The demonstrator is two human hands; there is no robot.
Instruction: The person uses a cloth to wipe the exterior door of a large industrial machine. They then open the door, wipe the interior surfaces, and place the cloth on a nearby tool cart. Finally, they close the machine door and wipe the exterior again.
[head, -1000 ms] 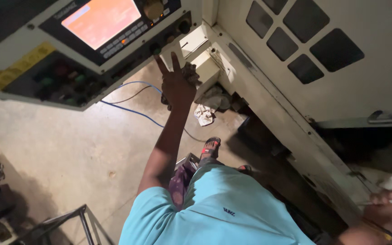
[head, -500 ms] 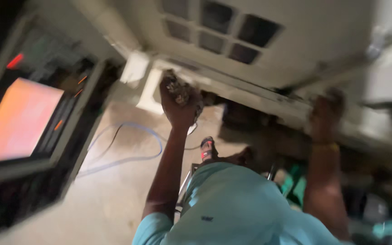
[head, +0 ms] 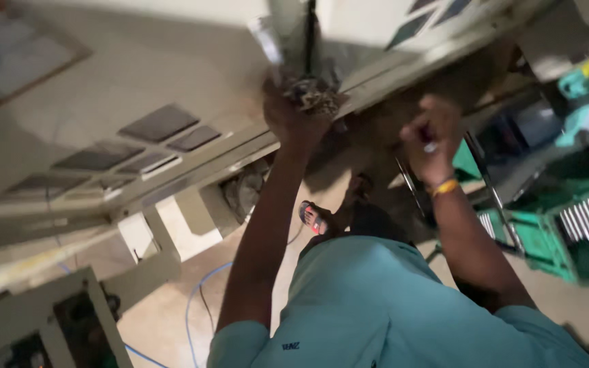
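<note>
Near the top centre of the frame, the left hand (head: 294,119) is closed around a crumpled grey rag (head: 311,94), pressing it against the cream machine panel (head: 172,82). To its right, the right hand (head: 431,140) is fisted around a small dark object. The rag looks soft, light and easily bunched anywhere.

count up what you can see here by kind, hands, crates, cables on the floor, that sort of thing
Hands: 2, the left hand closed on a crumpled rag, the right hand closed on a small thing too blurred to tell
Crumpled rag: 1
Green crates: 1 clearly shown
Blue cable: 1
Yellow wristband: 1
Total: 6
</note>
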